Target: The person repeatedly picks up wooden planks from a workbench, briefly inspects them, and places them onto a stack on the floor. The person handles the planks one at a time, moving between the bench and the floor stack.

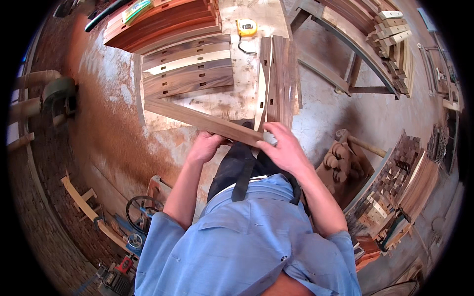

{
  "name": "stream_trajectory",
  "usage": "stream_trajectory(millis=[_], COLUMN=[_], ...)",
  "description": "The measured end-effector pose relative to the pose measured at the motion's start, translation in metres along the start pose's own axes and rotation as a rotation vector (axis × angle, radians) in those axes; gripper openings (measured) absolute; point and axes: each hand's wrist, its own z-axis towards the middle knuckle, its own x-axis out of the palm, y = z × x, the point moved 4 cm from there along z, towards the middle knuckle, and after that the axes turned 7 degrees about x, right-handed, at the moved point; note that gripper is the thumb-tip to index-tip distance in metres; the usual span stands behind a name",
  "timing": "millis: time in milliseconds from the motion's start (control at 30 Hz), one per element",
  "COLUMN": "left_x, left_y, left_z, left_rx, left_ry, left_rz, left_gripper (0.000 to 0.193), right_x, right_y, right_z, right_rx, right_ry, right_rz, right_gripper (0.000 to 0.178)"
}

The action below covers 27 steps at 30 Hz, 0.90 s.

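A long brown wooden board [202,117] lies slanting across the near edge of the worktable, its far end at the left and its near end in front of my waist. My left hand [208,145] is closed on its near long edge, fingers partly hidden beneath the wood. At the board's near end, my right hand [282,148] holds it with the thumb on one side and the fingers curved over the other. Beyond lie several mortised boards [197,74] side by side. Past my right hand, more long slats [280,79] point away from me.
A yellow tape measure [246,28] and a stack of reddish boards [163,24] sit farther back on the worktable [244,74]. Right of it stands a metal-legged rack [355,44] bearing wood pieces. Stacked lumber [395,192] is at the right; a handwheel machine [140,214] is at the lower left.
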Motion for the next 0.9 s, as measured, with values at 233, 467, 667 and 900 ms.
stream_trajectory(millis=[233,467,667,900], left_x=[0.016,0.061,0.068,0.096], left_y=[0.004,-0.022,-0.022,-0.033], left_z=[0.006,0.006,0.029,0.038], left_rx=[-0.002,0.049,0.021,0.033], left_ry=[0.219,0.100,0.044,0.199], left_rz=[0.011,-0.416,-0.150,-0.022], left_gripper=[0.040,0.073,0.083,0.076], right_x=[0.012,0.018,0.024,0.014], right_y=[0.013,-0.002,-0.019,-0.018], right_z=[0.005,-0.008,-0.013,-0.014], right_rx=[0.131,-0.038,0.093,0.261], right_ry=[0.271,-0.022,0.075,0.083], right_rz=[0.007,-0.032,0.014,0.174], right_gripper=[0.048,0.043,0.049,0.050])
